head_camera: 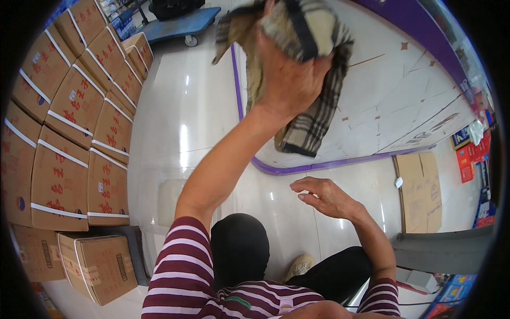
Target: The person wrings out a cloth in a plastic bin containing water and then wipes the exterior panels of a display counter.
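Observation:
My left hand [293, 75] reaches up and forward, closed around a bunched plaid cloth [306, 135] in beige, black and cream. The cloth hangs in folds on both sides of the hand, its upper end blurred. Behind it stands a white display panel [358, 131] with purple trim; whether the cloth touches it I cannot tell. Lower down, my right hand [324, 195] hovers over the tiled floor in front of the panel's rounded purple base edge [279, 171]. It holds nothing; its fingers curl slightly, with the thumb apart.
Strapped cardboard cartons [67, 159] are stacked along the left, bearing red writing. A blue platform trolley [179, 26] is at the upper left. Flattened cardboard [418, 195] lies on the right, near a grey metal surface [442, 247]. My bent knee [239, 247] is below the hands.

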{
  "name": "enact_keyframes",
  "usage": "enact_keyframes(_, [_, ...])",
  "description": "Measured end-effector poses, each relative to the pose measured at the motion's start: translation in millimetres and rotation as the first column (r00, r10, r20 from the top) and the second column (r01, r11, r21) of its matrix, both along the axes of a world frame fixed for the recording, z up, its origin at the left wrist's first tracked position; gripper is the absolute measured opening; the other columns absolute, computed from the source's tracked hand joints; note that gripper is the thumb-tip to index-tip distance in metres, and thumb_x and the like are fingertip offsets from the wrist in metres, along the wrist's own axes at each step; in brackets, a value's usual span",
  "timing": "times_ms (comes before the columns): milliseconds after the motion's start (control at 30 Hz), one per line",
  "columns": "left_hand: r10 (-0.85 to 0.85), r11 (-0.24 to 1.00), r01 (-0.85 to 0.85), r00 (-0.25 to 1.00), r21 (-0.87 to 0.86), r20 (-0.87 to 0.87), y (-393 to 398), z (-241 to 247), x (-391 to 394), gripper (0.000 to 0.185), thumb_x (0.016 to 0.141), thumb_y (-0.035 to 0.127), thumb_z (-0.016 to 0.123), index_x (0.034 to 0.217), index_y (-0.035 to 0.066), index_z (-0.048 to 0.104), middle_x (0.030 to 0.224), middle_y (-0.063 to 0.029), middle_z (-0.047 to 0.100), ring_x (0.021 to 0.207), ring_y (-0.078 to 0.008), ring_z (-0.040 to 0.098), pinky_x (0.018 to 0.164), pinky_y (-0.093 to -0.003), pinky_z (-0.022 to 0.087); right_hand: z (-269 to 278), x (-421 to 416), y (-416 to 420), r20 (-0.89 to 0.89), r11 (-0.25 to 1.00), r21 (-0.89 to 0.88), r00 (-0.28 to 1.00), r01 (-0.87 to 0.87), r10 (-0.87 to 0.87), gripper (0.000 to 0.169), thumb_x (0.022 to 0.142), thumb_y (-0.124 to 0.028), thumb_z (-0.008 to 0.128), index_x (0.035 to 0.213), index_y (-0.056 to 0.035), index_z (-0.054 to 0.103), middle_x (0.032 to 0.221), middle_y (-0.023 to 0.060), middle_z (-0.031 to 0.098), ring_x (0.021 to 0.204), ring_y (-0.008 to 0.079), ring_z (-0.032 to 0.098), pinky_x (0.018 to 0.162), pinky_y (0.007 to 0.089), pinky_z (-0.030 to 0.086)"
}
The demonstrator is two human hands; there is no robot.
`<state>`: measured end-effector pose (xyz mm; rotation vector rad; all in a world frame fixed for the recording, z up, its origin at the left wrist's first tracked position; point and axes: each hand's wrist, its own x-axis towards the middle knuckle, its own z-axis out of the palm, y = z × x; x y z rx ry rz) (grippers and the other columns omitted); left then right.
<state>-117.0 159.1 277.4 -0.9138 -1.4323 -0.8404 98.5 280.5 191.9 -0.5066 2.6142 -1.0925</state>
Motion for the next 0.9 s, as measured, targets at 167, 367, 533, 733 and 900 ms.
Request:
enact_keyframes(167, [-0.096,0.986,0.129,0.953,-0.101,0.287,-11.5,-72.0,28.0,0.055,0.083,0.015,0.061,0.131,-0.003,0.044,0.140,-0.0285,0.034,0.129,-0.0517,0.026,0.106,-0.0592,0.016,-5.4,1.7,6.3,-0.040,1.000,0.025,0.999,-0.019,0.020,0.028,0.091,-0.010,0.056,0.116,0.0010,0.058,0.118,0.0155,0.061,0.101,0.0299,0.062,0.082,0.0366,0.053])
enact_keyframes(367, [0.373,0.923,-0.341,0.908,-0.180,0.191,-16.8,-3.6,-26.9,0.045,0.091,0.016,0.056,0.128,-0.009,0.046,0.133,-0.0366,0.038,0.125,-0.0512,0.035,0.109,-0.0510,0.024,-5.1,2.6,4.6,0.012,1.000,0.011,1.000,0.007,-0.007,0.027,0.091,-0.009,0.056,0.115,0.0011,0.058,0.117,0.0161,0.061,0.099,0.0306,0.062,0.081,0.0366,0.053])
enact_keyframes(533, [-0.216,0.964,0.115,0.864,0.239,0.455,-8.7,-3.7,9.2,0.029,0.096,0.015,0.041,0.118,-0.005,0.046,0.114,-0.0270,0.049,0.106,-0.0419,0.046,0.096,-0.0424,0.035,-6.9,0.9,6.1,-0.032,1.000,-0.003,0.999,-0.005,0.005,0.027,0.090,-0.010,0.056,0.115,0.0005,0.059,0.117,0.0163,0.061,0.098,0.0318,0.062,0.081,0.0364,0.052])
enact_keyframes(733, [-0.032,0.998,0.033,0.999,-0.049,0.010,-13.5,-4.0,16.6,0.044,0.081,0.022,0.068,0.118,0.001,0.057,0.137,-0.0232,0.039,0.132,-0.0487,0.027,0.102,-0.0593,0.022,-11.0,-0.5,0.6,0.009,0.999,0.023,0.999,-0.034,0.034,0.027,0.090,-0.011,0.056,0.115,-0.0002,0.059,0.115,0.0165,0.062,0.099,0.0322,0.061,0.081,0.0370,0.052])
enact_keyframes(900, [-0.239,0.970,0.224,0.945,0.089,0.225,-12.3,8.8,0.5,0.046,0.082,0.020,0.064,0.120,-0.004,0.051,0.134,-0.0256,0.040,0.123,-0.0479,0.034,0.103,-0.0560,0.023,-12.2,-3.6,0.5,-0.005,1.000,0.020,1.000,-0.009,0.009,0.026,0.090,-0.011,0.056,0.114,0.0004,0.059,0.114,0.0166,0.062,0.100,0.0317,0.061,0.080,0.0377,0.051])
